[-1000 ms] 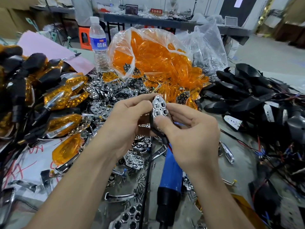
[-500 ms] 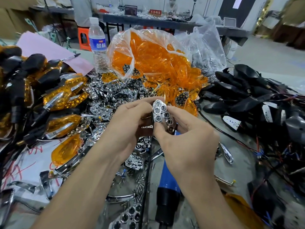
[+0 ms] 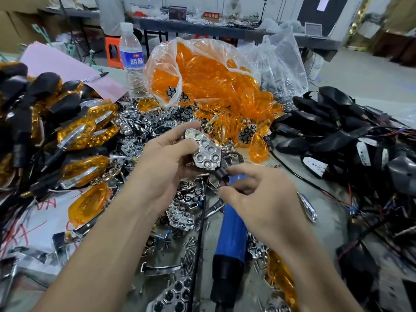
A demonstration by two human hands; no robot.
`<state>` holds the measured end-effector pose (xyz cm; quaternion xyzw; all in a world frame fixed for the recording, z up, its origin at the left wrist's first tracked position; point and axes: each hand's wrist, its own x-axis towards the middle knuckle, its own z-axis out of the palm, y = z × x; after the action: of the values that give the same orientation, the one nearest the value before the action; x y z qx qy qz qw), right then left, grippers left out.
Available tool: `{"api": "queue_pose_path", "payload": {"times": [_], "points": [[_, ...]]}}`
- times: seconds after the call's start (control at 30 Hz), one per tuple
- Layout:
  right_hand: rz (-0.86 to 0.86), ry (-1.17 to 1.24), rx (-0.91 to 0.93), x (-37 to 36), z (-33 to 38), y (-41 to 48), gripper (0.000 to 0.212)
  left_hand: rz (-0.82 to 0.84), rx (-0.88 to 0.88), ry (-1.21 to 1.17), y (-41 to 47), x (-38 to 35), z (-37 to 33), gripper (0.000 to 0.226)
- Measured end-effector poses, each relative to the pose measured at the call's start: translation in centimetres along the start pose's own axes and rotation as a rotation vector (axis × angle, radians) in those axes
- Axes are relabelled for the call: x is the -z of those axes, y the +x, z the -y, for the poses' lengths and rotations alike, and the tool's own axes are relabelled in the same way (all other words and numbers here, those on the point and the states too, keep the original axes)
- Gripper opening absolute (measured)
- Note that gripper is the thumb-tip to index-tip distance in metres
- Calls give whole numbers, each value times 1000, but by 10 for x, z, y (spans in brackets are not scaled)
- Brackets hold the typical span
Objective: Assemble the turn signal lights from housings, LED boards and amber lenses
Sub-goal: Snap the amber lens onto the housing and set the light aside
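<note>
Head view: a person at a crowded assembly bench is working with both bare hands near frame centre.
Left hand (image 3: 166,170): is gripping the reflector board (image 3: 206,152), with the thumb lying along its left edge and the fingers wrapping behind.
Reflector board: is sitting at the left fingertips, at 11 o'clock from the right hand. Its chrome cells are facing the camera and small yellowish LEDs are showing in the upper cells.
Long axis: is running from 11 o'clock to 5 o'clock, with the narrow tip up and the broad end pointing down toward the right hand.
Wire lead (image 3: 222,174): is leaving the broad end through a black plug, with a red strand trailing just below.
Right hand (image 3: 258,197): is pinching the wire lead between thumb and forefinger, the other fingers curling loosely.
Behind the board: something dark is showing, but whether a housing is already there cannot be told.
Black housings (image 3: 326,122): are lying heaped at 3 o'clock, well apart from both hands, with the right hand nearer.
Amber lenses (image 3: 202,73): are spilling from a clear bag at 12 o'clock, beyond the board.
Finished lights (image 3: 76,134): are piling up at 9 o'clock.
Blue tool (image 3: 231,235): is lying at 6 o'clock, between the forearms.
Step in hand: the lead is probably being dressed before the board is seated in a housing.
Next move: is likely turning on keeping the lead in line with that 5 o'clock end.
</note>
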<state>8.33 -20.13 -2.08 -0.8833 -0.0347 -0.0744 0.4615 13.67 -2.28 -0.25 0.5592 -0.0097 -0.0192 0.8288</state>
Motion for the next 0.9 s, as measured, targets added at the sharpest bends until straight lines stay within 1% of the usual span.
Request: {"api": "queue_pose_path", "payload": {"times": [0.03, 0.07, 0.13, 0.17, 0.23, 0.3, 0.37, 0.47, 0.53, 0.63, 0.77, 0.9], "points": [[-13, -8, 1, 0, 0, 0, 13, -10, -5, 9, 0, 0, 0, 39], [-22, -15, 5, 0, 1, 0, 11, -19, -15, 25, 1, 1, 0, 41], [-47, -47, 15, 1, -1, 0, 24, -15, -39, 37, 0, 2, 0, 44], [-63, -55, 20, 0, -1, 0, 24, -12, -47, 35, -1, 2, 0, 45], [-96, -34, 43, -1, 0, -1, 13, -6, -56, 48, -2, 1, 0, 45], [-124, -8, 62, -3, 0, -1, 17, 17, -58, 57, -2, 1, 0, 44], [-137, -8, 71, -4, 1, -1, 19, 15, -57, 88, -2, 1, 0, 38], [-184, -18, 58, -6, 3, -2, 15, -8, -62, 143, -4, 1, -2, 25], [-217, -9, 47, -8, 2, -2, 18, -33, -63, 165, -5, 0, -3, 27], [-230, 11, 34, -9, 2, -2, 23, -56, -59, 179, -7, -1, -5, 37], [-256, -8, 23, -12, 4, -2, 26, -70, -47, 183, -8, -1, -8, 42], [-257, -2, 28, -13, 5, -2, 29, -93, -57, 219, -9, 0, -9, 34]]}}
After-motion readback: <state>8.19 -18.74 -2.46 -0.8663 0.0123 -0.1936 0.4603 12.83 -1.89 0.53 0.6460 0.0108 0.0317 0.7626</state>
